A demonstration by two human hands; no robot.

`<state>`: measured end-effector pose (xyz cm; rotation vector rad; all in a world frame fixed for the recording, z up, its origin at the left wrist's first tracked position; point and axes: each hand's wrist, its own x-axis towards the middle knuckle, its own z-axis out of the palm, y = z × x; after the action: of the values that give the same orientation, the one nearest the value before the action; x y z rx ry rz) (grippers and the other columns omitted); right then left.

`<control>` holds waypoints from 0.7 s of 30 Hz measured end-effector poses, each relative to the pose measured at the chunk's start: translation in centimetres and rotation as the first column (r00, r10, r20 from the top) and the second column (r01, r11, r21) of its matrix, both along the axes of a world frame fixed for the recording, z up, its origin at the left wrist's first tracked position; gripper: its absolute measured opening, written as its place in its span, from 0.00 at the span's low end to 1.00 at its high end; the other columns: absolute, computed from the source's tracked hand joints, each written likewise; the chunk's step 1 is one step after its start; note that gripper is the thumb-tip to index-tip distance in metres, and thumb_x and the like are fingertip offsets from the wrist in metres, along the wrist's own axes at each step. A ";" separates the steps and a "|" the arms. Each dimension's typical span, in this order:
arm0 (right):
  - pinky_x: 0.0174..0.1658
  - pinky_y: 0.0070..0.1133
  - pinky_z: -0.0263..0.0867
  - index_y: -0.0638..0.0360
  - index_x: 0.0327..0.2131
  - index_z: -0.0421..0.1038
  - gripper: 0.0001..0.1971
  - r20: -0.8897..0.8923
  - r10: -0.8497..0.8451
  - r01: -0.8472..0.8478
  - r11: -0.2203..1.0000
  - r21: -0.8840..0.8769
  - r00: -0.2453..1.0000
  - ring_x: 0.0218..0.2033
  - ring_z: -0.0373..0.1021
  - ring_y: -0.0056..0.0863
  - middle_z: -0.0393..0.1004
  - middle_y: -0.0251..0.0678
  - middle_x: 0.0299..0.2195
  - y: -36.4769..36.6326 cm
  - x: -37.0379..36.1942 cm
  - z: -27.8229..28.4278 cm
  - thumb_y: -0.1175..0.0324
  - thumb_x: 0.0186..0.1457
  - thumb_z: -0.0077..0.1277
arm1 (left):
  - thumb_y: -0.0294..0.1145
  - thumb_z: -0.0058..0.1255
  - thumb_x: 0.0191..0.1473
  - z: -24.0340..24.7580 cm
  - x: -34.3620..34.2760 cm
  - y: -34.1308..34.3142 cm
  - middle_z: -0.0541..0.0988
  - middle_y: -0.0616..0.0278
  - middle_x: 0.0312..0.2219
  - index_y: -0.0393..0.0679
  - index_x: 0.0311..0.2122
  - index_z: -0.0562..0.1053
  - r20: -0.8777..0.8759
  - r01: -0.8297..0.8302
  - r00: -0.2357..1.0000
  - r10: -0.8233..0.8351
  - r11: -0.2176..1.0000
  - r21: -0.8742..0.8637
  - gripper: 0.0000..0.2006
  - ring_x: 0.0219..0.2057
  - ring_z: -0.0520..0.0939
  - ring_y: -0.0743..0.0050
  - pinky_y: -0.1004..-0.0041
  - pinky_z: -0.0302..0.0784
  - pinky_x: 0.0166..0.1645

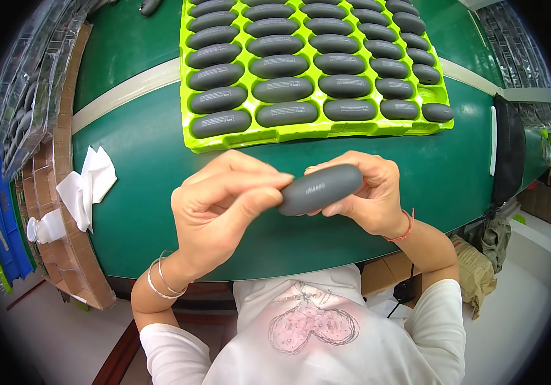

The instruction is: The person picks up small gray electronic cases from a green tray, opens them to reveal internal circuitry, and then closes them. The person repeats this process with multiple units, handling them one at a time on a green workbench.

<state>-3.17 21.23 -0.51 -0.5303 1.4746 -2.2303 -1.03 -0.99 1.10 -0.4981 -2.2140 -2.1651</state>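
Observation:
A dark grey oval plastic case [320, 190], smooth with faint light print on its side, is held up in front of me above the green table. My right hand [373, 192] grips its right end between thumb and fingers. At its left end, the thumb and fingertips of my left hand [224, 208] are pinched together against the case. Beyond my hands lies a bright green tray [269, 136] with rows of similar dark oval cases [286, 115] in its pockets.
Crumpled white cloth [89, 186] lies on the table's left side. Along the left edge stand a cardboard divider box [70, 256] with a white bottle [49, 227] and clear plastic trays [31, 102]. A black item [509, 151] hangs at the right edge, near a brown bag [474, 273].

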 end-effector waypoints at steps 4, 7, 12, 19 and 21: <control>0.43 0.24 0.74 0.70 0.38 0.71 0.11 0.065 -0.012 0.010 0.999 0.030 0.998 0.38 0.76 0.30 0.76 0.44 0.38 -0.4 0.4 0.3 0.84 0.48 0.57 | 0.26 0.58 0.49 1.0 -0.1 1.3 0.76 0.56 0.29 0.36 0.39 0.77 -0.159 -0.081 0.986 0.048 0.975 -0.208 0.11 0.28 0.75 0.74 0.77 0.71 0.33; 0.41 0.24 0.75 0.70 0.37 0.71 0.11 -0.067 0.009 -0.001 0.992 0.127 0.998 0.36 0.77 0.30 0.77 0.43 0.36 -0.5 0.7 0.2 0.82 0.49 0.58 | 0.25 0.53 0.53 0.5 0.2 1.1 0.75 0.58 0.27 0.35 0.37 0.77 -0.116 -0.104 0.990 0.080 0.971 -0.218 0.08 0.26 0.73 0.76 0.78 0.69 0.31; 0.41 0.23 0.75 0.70 0.41 0.69 0.12 0.126 0.027 -0.029 1.000 0.012 0.992 0.38 0.76 0.30 0.76 0.42 0.37 -0.9 1.1 -0.1 0.81 0.51 0.56 | 0.25 0.49 0.57 0.1 0.3 0.9 0.75 0.59 0.28 0.34 0.36 0.76 -0.017 -0.139 0.990 0.138 0.982 -0.130 0.07 0.26 0.73 0.78 0.79 0.69 0.30; 0.41 0.25 0.74 0.74 0.46 0.66 0.13 0.269 0.032 -0.031 0.999 -0.009 0.963 0.38 0.76 0.34 0.74 0.46 0.39 -0.8 0.9 0.4 0.76 0.59 0.49 | 0.27 0.56 0.52 -0.5 0.5 1.5 0.76 0.58 0.31 0.35 0.40 0.75 0.070 -0.122 0.990 0.125 0.991 -0.044 0.10 0.29 0.77 0.76 0.79 0.74 0.33; 0.40 0.25 0.75 0.74 0.46 0.65 0.14 0.323 0.050 -0.055 0.998 0.007 0.945 0.38 0.76 0.35 0.75 0.47 0.38 -0.7 0.5 1.1 0.73 0.61 0.46 | 0.25 0.57 0.52 -0.5 0.4 1.3 0.76 0.58 0.31 0.34 0.40 0.75 0.101 -0.131 0.985 0.137 0.990 -0.059 0.10 0.30 0.78 0.76 0.78 0.76 0.33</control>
<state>-2.62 20.51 0.56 -0.1829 1.2906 -2.1388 -0.61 0.29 0.63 -0.2331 -2.2875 -2.1179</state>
